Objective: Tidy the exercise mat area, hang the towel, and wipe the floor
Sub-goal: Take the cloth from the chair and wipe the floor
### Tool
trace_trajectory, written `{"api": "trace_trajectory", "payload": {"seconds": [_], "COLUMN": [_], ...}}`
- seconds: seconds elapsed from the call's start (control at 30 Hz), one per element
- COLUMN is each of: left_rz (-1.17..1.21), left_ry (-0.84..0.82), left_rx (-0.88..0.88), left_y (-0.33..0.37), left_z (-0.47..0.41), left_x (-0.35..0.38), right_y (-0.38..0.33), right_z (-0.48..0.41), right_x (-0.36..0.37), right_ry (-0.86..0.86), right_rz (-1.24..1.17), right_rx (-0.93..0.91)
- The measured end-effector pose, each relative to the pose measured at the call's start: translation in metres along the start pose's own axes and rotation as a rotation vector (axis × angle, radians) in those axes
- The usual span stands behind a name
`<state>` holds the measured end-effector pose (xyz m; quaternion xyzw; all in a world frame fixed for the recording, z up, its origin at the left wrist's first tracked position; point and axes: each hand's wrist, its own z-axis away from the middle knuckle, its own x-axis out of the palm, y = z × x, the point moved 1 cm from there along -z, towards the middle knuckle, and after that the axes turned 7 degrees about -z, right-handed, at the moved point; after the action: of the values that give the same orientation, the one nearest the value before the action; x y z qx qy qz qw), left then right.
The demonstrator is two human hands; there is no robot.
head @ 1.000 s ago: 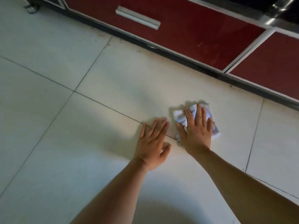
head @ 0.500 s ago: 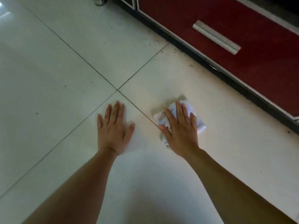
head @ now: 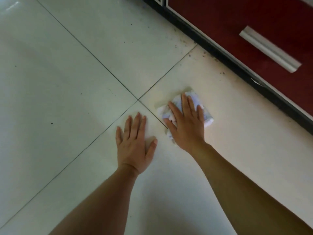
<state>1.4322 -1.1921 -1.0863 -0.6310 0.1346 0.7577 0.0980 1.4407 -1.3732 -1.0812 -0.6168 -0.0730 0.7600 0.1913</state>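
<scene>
A small crumpled white cloth point(head: 205, 114) with faint blue marks lies on the white tiled floor point(head: 67, 82). My right hand point(head: 185, 124) presses flat on top of the cloth, fingers spread, covering most of it. My left hand point(head: 135, 143) rests flat on the bare tile just left of it, fingers apart, holding nothing. Both hands sit close to where four tiles meet.
A dark red cabinet point(head: 237, 17) with a silver bar handle point(head: 269, 48) and a black plinth point(head: 220, 53) runs along the upper right. Dark specks of dirt lie along the plinth and dot the tiles to the left.
Both hands and the cloth have shifted left along the floor, away from the cabinet's right-hand door and toward the tile corner. The view has swung with them.
</scene>
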Motion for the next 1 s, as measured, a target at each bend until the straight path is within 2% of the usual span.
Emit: {"api": "trace_trajectory", "payload": {"seconds": [0.2, 0.27, 0.5, 0.63, 0.8, 1.0], "left_rz": [-0.01, -0.007, -0.01, -0.004, -0.002, -0.001], "left_ry": [-0.011, -0.013, -0.024, -0.007, 0.004, 0.003], "left_rx": [-0.002, 0.0, 0.005, -0.001, -0.008, 0.002], "left_y": [-0.001, -0.001, 0.001, 0.001, 0.001, 0.001], "left_z": [0.0, -0.001, -0.001, -0.001, -0.002, -0.001], "left_x": [0.0, 0.0, -0.001, 0.001, 0.001, 0.0], "right_y": [-0.013, -0.011, 0.0, -0.002, -0.009, -0.016], "right_z": [-0.025, -0.004, 0.093, 0.043, -0.04, 0.012], "right_x": [0.0, 0.006, 0.024, 0.014, -0.005, 0.008], "right_ry": [0.057, 0.076, 0.105, 0.202, 0.121, 0.116], "right_rz": [-0.069, -0.104, -0.108, -0.113, -0.08, -0.158], "right_rx": [-0.021, -0.025, 0.142, 0.214, 0.129, 0.111]}}
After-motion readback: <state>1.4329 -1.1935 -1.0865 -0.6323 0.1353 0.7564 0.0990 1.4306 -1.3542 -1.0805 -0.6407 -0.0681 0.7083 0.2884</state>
